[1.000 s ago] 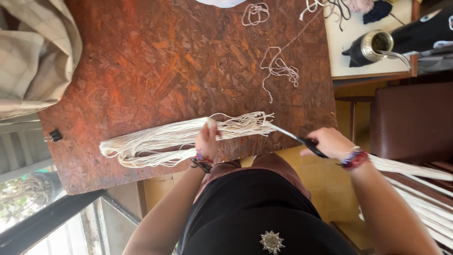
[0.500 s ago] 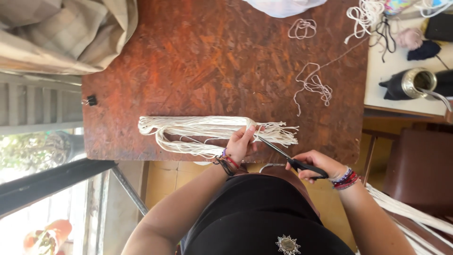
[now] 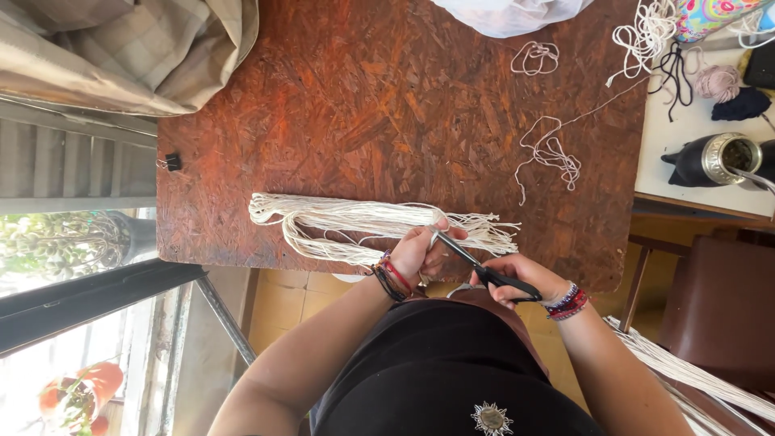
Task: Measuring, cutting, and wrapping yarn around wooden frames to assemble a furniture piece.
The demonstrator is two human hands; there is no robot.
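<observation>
We look down on the reddish chipboard table (image 3: 363, 121), which sits a little lower and further left in view than half a second ago, so more of the plaid cloth (image 3: 121, 48) at its far left corner shows. The bundle of cream cords (image 3: 347, 220) lies flat along the near edge as before, looped end left, loose ends right. Our left hand (image 3: 420, 250) has stayed closed around the cords near their loose ends. Our right hand (image 3: 517, 278), gripping the black scissors (image 3: 476, 262), has moved up close to the left, and the blades now reach the cords beside the left hand's fingers. A loose tangle of string (image 3: 553, 149) lies further back.
</observation>
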